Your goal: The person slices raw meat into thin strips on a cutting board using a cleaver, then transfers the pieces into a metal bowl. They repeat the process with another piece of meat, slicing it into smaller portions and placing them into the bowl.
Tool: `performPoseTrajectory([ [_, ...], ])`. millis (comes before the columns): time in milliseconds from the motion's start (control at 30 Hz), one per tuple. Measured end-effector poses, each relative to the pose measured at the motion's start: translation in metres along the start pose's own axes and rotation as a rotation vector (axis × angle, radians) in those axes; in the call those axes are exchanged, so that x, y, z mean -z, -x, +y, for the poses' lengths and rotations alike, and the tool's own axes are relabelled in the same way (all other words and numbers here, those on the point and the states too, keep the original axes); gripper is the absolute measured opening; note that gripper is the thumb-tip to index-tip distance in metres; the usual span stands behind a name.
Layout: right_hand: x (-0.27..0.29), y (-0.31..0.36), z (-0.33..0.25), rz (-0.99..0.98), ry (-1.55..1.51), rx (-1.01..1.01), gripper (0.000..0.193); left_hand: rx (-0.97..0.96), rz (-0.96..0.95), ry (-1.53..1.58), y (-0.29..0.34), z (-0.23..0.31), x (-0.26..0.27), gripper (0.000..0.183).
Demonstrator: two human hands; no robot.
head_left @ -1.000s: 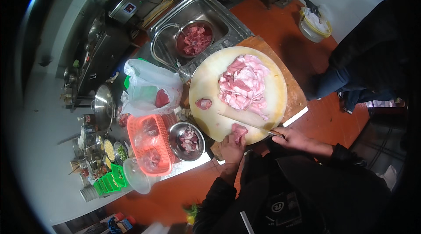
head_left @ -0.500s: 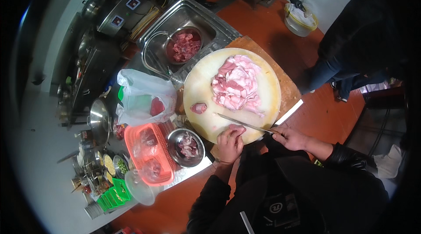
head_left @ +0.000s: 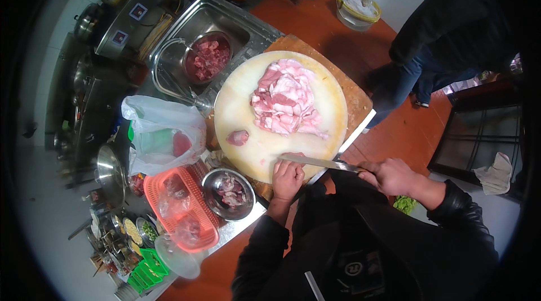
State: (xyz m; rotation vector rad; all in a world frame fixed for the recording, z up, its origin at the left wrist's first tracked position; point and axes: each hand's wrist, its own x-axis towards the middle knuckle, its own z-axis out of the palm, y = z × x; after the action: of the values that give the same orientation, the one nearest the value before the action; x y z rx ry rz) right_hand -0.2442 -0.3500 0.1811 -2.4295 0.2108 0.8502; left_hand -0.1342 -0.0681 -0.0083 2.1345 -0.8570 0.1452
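Note:
My right hand (head_left: 394,177) is closed round the handle of a long knife (head_left: 321,162), whose blade points left across the near part of a round, pale cutting board (head_left: 231,98). Curled fingers of my left hand (head_left: 288,178) press on a small piece of meat (head_left: 295,155) near the board's front edge. The blade lies at that piece, right by the fingertips; whether it has cut in cannot be seen. Farther back is a heap of pink, fatty meat slices (head_left: 284,98). Another small meat chunk (head_left: 238,137) rests apart at the left of the board.
Left of the board stand a white plastic bag (head_left: 163,149), a pink basket (head_left: 208,228) and a steel bowl (head_left: 228,194) with meat scraps. A steel sink (head_left: 225,22) behind holds a bowl of meat (head_left: 208,58). Another person (head_left: 445,30) stands at the right.
The knife has moved over the small meat piece, its blade now beside my left fingertips. My left hand covers more of that piece. The whole view has shifted, so the board appears farther left.

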Motion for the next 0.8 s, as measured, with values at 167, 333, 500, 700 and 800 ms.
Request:
performPoseTrajectory([
  [167,-0.02,-0.068,-0.039,0.074,-0.097,0.18,0.037,0.021,-0.032,-0.011,-0.003,0.001,0.001,0.016],
  [333,-0.002,-0.039,-0.015,-0.082,-0.125,0.036,0.041,0.029,0.01,0.001,-0.005,0.005,-0.001,0.015],
  [500,-0.023,-0.066,-0.023,0.03,-0.092,0.176,0.04,0.021,0.043,-0.02,0.0,0.004,-0.002,0.02],
  [700,-0.04,-0.073,0.006,0.062,-0.151,0.181,0.037,0.034,0.075,0.043,-0.002,0.008,0.004,0.018],
  [800,-0.028,-0.025,0.035,0.016,-0.117,0.056,0.038,0.047,0.08,0.024,-0.002,0.007,0.003,0.013],
])
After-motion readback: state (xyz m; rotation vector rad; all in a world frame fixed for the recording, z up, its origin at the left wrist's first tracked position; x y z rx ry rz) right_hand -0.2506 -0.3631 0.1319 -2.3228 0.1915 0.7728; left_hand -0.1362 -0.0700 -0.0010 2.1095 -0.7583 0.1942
